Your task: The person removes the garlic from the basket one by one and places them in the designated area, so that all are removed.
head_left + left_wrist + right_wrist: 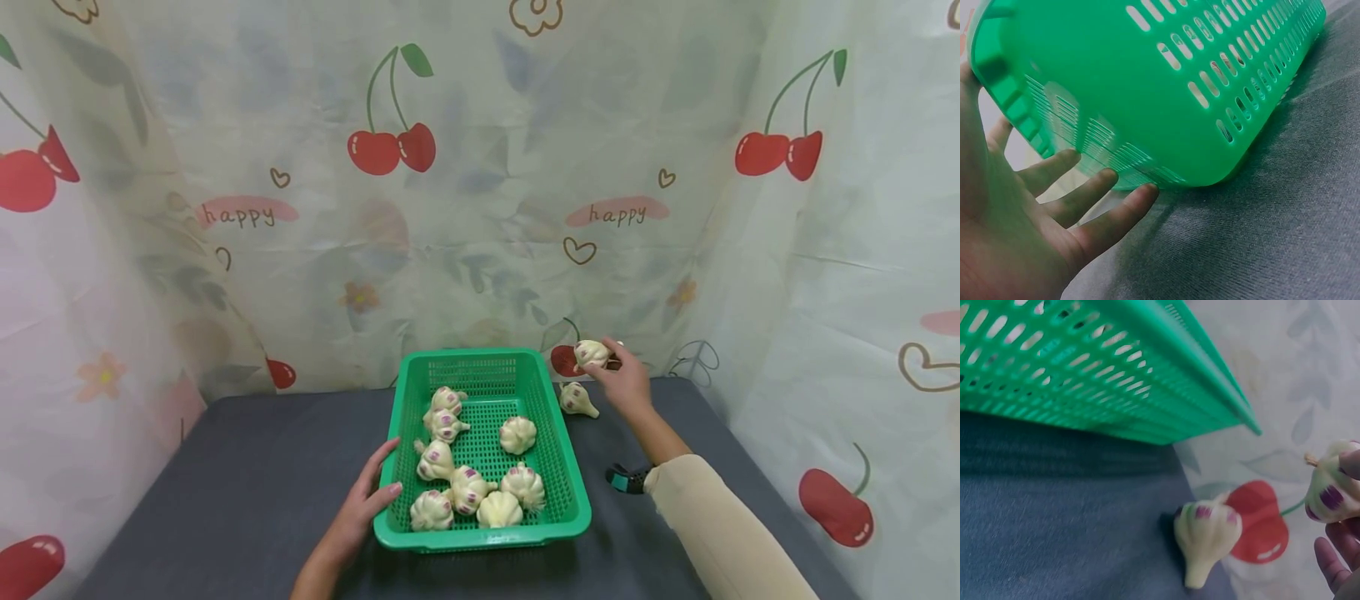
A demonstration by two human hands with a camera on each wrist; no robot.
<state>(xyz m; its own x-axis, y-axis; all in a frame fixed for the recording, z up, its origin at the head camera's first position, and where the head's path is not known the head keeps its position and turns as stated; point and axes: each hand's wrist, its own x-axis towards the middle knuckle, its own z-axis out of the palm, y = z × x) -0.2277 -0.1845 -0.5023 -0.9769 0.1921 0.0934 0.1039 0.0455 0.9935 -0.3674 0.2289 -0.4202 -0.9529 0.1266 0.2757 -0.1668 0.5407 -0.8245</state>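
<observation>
A green plastic basket (480,546) stands on the dark tabletop with several garlic bulbs in it, such as one at the right (517,435). My left hand (358,507) rests against the basket's left side, thumb and forefinger at the rim. In the left wrist view, its other fingers (1094,190) are spread and fairly straight beside the wall. Beyond the basket's right rim, my right hand (626,382) pinches a garlic bulb (592,354) in the air. Below it, another garlic bulb (577,400) lies on the table beside the basket, also visible in the right wrist view (1207,534).
A black strap-like item with a teal part (626,479) is by the right forearm. Behind the table (277,483) and along both sides hangs a printed curtain (480,275). A thin looped cord (696,362) shows near the back right corner.
</observation>
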